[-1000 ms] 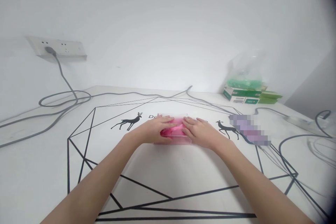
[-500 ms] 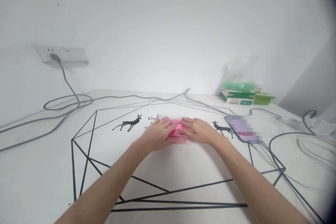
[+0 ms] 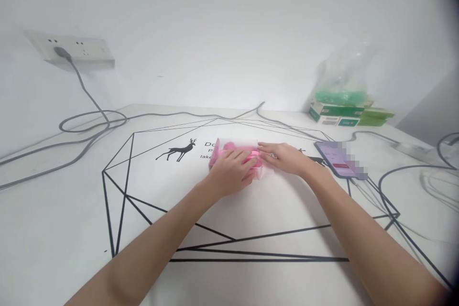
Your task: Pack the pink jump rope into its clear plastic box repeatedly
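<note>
A small see-through plastic box with bright pink contents lies on the white table mat. My left hand reaches over its near side, fingers bent across the top and the pink contents, holding the box. What the fingertips touch inside is partly hidden. At the right end of the box is my right hand, its fingers stretched out and the tips at the box's edge. I cannot tell whether they press on it.
A phone lies right of my right hand. Small green-and-white boxes with a clear bag on top stand at the back right. A grey cable runs along the back from the wall socket. More cables lie at the right.
My left hand has shifted right across the box, over the pink contents. My right hand has drawn back to the box's right end. The view has tilted down slightly.
</note>
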`<state>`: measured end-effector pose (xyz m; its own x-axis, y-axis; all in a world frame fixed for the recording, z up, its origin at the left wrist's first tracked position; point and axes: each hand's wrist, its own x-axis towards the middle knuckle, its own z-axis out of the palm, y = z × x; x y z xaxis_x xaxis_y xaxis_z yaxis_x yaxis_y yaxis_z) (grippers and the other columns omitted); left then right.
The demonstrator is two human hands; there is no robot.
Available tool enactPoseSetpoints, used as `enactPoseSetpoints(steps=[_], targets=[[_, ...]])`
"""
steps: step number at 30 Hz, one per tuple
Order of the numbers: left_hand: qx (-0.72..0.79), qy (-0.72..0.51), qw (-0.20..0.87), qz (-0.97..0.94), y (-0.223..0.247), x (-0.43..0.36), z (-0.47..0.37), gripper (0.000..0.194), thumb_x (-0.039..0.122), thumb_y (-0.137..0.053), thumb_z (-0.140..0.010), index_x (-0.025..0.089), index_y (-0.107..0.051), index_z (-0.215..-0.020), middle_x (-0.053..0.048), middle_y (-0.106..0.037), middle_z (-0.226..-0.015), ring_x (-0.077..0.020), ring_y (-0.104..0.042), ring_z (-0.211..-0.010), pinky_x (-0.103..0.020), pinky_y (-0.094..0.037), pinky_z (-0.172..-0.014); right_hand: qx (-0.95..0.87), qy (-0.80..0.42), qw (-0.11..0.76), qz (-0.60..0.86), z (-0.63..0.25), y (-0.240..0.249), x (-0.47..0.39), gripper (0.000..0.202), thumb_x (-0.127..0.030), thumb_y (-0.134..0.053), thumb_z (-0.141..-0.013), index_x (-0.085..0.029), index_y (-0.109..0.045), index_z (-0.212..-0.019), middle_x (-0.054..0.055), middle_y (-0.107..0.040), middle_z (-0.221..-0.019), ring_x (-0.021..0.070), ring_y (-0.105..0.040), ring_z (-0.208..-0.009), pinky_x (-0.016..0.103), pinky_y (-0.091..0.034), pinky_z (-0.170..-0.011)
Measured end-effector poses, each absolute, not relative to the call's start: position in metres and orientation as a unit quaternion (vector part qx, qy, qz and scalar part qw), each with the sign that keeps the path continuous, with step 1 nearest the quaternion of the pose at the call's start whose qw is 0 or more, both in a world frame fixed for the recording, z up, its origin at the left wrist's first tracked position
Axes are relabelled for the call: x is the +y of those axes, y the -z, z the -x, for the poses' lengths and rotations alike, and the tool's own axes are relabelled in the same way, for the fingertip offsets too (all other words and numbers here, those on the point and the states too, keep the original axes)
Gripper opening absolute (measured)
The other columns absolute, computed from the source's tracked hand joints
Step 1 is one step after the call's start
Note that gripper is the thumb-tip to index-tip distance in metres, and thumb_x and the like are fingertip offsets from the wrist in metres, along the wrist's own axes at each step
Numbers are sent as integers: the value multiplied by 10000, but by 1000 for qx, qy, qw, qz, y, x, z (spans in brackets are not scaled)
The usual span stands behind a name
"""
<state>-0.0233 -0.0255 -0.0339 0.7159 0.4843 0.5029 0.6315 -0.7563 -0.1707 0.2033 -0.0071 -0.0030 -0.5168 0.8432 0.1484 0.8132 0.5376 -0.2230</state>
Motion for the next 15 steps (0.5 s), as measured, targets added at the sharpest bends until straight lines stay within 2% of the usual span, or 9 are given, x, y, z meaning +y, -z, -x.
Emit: enactPoseSetpoints(steps=[4, 7, 10, 15], targets=[[-287, 191, 164, 924, 30, -32, 15, 288, 269, -457, -943, 202, -593, -1188, -88, -628, -1201, -237, -598, -1033, -368, -475, -822, -852, -66, 88, 511, -205, 0, -10, 458, -278, -430, -941, -295, -562, -1379, 7, -431, -1520, 292, -502, -1328, 464, -423, -1073], [-292, 166, 170, 926, 29, -39, 9, 263, 299, -458, -950, 223, -613, -1149, -96, -603, -1204, -249, -590, -1034, -373, -472, -793, -842, -95, 65, 527, -209, -2, -11, 557, -288, -526, -892, -284, -479, -1447, 20, -379, -1551, 313, -482, -1341, 463, -423, -1074], [-305, 161, 178, 922, 29, -44, 4, 255, 297, -466, -952, 232, -617, -1147, -97, -601, -1187, -254, -583, -1044, -388, -471, -820, -838, -102, 52, 534, -211, -1, -11, 628, -298, -581, -868, -260, -435, -1477, 46, -399, -1543, 316, -459, -1359, 451, -419, -1079], [-317, 147, 188, 918, 32, -46, 3, 236, 278, -457, -952, 216, -644, -1084, -110, -582, -1243, -267, -567, -1097, -409, -473, -869, -825, -72, 24, 560, -209, -1, -12, 613, -342, -569, -887, -257, -430, -1478, 76, -472, -1497, 326, -501, -1319, 462, -440, -1034]])
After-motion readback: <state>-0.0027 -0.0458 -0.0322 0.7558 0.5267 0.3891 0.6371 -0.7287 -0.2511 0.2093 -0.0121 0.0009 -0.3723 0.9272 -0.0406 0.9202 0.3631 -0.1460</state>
